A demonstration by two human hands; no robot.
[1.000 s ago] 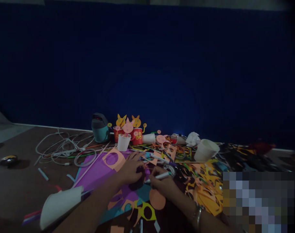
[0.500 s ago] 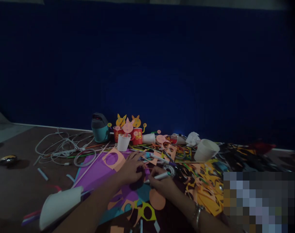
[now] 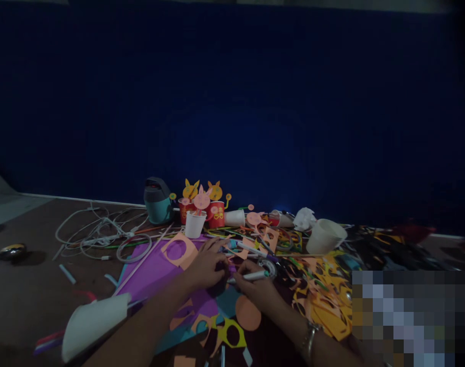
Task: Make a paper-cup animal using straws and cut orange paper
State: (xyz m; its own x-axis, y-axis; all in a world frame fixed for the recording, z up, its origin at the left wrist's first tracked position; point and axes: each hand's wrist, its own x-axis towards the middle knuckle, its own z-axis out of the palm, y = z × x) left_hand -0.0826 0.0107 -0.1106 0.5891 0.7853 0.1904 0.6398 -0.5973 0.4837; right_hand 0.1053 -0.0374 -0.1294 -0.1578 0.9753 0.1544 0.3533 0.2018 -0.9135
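Head view, dim light: worktop point(image 3: 29, 290) heavily littered, its far edge along a dark blue panel point(image 3: 232, 102). Right hand point(image 3: 257, 286) closed around a white marker point(image 3: 253, 276) with a teal end, thumb and fingers pinching it; marker lies nearly level, its other end pointing toward the left hand, about midway between the worktop's left and right sides. Left hand point(image 3: 206, 267) lies palm down with fingers bent, partly over a purple sheet point(image 3: 150, 265); underside hidden, so cannot tell whether it has hold of anything. Orange sheet with a round hole point(image 3: 190, 259) just beside the left hand, toward the far edge. Orange disc point(image 3: 248, 312) near the right wrist, on the near-edge side. Toward the far edge: white cup point(image 3: 196, 225) upright with a pink paper animal point(image 3: 202, 200), two red cups point(image 3: 216, 216) behind it, teal-and-grey container point(image 3: 158, 206) to their left. Tangled white cable point(image 3: 89, 237) toward the far left corner; larger white cup point(image 3: 94, 326) tipped over near the near left corner. Yellow and orange scraps point(image 3: 329, 311) heaped right of the right hand.
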